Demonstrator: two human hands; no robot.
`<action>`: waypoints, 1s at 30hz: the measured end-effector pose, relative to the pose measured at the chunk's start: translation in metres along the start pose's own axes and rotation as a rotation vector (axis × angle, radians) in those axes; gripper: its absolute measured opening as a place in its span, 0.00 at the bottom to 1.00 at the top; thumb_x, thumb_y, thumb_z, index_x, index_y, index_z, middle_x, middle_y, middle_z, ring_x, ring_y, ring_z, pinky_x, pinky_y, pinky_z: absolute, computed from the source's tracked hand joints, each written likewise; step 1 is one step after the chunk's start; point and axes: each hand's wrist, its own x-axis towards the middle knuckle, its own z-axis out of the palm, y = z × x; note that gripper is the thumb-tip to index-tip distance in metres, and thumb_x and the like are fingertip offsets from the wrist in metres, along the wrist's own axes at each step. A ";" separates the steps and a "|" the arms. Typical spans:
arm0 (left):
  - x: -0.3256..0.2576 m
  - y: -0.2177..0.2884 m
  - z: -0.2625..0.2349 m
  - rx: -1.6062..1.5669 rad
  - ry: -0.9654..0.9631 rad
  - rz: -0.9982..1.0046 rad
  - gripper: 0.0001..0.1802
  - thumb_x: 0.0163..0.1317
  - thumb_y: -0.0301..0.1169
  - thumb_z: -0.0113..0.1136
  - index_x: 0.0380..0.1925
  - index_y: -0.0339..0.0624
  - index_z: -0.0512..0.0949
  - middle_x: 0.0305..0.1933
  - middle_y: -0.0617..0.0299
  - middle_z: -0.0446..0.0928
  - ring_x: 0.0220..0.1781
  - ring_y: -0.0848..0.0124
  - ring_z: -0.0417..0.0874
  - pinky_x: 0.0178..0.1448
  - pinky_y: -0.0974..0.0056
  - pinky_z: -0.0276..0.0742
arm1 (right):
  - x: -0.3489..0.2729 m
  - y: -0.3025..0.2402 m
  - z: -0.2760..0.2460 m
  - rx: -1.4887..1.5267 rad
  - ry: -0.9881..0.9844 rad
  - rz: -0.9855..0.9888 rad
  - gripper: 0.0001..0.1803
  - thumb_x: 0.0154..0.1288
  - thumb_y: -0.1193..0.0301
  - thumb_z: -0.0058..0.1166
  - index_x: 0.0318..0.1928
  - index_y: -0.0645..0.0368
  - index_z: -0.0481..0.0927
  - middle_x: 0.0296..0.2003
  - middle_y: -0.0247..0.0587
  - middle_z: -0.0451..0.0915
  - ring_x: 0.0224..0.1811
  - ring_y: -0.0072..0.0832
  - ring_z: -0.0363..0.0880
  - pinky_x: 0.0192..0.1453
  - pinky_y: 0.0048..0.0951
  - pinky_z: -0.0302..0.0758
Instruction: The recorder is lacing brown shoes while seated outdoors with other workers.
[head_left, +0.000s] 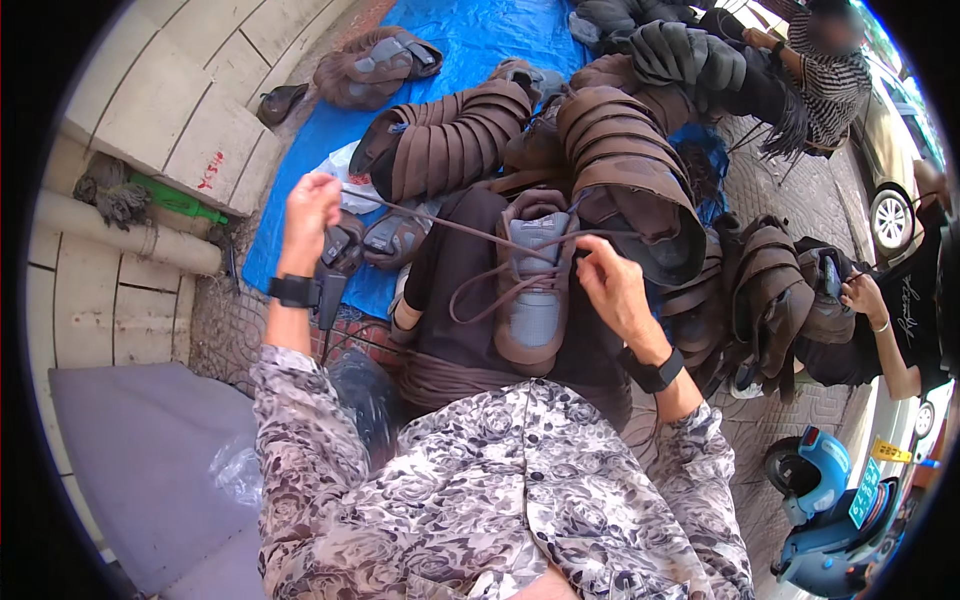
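Note:
A brown and grey shoe (533, 318) without a visible sole rests on my lap, toe toward me. A long brown shoelace (430, 214) runs from its eyelets, partly threaded, with a loose loop hanging at the shoe's left side. Off to the left, my left hand (312, 215) is raised and closed in a pinch on one end of the lace, which is drawn taut. Beside the shoe's right edge, my right hand (612, 283) has its fingers curled together at the other stretch of lace; the fingertips are partly hidden.
Nested stacks of brown shoe uppers (450, 140) lie ahead on a blue tarp (500, 30). Another stack (620, 140) stands close by my right knee. Two people work among more uppers at the right. A grey board (150, 450) lies left, a blue scooter (830, 470) stands lower right.

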 end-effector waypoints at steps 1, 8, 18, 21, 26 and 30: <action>-0.002 -0.006 0.014 0.439 0.073 0.152 0.11 0.57 0.29 0.60 0.40 0.41 0.74 0.28 0.61 0.72 0.28 0.69 0.74 0.34 0.66 0.73 | 0.007 -0.002 -0.002 -0.033 -0.013 -0.037 0.14 0.58 0.77 0.53 0.46 0.59 0.74 0.23 0.47 0.77 0.24 0.39 0.79 0.27 0.32 0.74; -0.134 0.020 0.139 0.943 -0.696 0.698 0.28 0.36 0.49 0.70 0.35 0.44 0.75 0.60 0.49 0.61 0.68 0.50 0.54 0.67 0.43 0.47 | 0.027 0.013 0.007 -0.380 -0.009 -0.322 0.07 0.57 0.71 0.55 0.33 0.59 0.72 0.19 0.46 0.75 0.20 0.41 0.76 0.23 0.38 0.70; -0.095 0.000 0.163 0.625 -0.604 0.540 0.10 0.42 0.26 0.67 0.26 0.44 0.77 0.49 0.56 0.66 0.59 0.56 0.62 0.63 0.56 0.57 | -0.057 0.039 -0.079 -0.760 0.057 0.365 0.06 0.52 0.73 0.56 0.33 0.59 0.77 0.26 0.47 0.79 0.30 0.47 0.79 0.33 0.43 0.74; -0.089 0.001 0.155 0.636 -0.603 0.627 0.12 0.40 0.28 0.69 0.27 0.47 0.77 0.48 0.58 0.66 0.57 0.58 0.63 0.61 0.55 0.57 | -0.040 0.000 -0.048 -0.677 0.140 -0.019 0.15 0.51 0.76 0.56 0.42 0.61 0.74 0.35 0.51 0.78 0.37 0.46 0.78 0.41 0.41 0.74; -0.091 0.016 0.161 0.584 -0.661 0.679 0.24 0.42 0.27 0.54 0.46 0.42 0.72 0.52 0.56 0.67 0.60 0.57 0.63 0.66 0.53 0.54 | -0.004 0.008 -0.013 -0.066 -0.051 0.184 0.16 0.60 0.64 0.57 0.42 0.64 0.75 0.31 0.49 0.78 0.33 0.40 0.78 0.38 0.34 0.74; -0.080 0.008 0.175 0.647 -0.724 0.804 0.18 0.47 0.27 0.50 0.42 0.40 0.74 0.44 0.55 0.72 0.57 0.59 0.67 0.65 0.54 0.55 | 0.008 0.012 -0.016 0.336 -0.353 0.329 0.18 0.65 0.60 0.51 0.26 0.63 0.76 0.19 0.33 0.74 0.22 0.21 0.72 0.28 0.24 0.69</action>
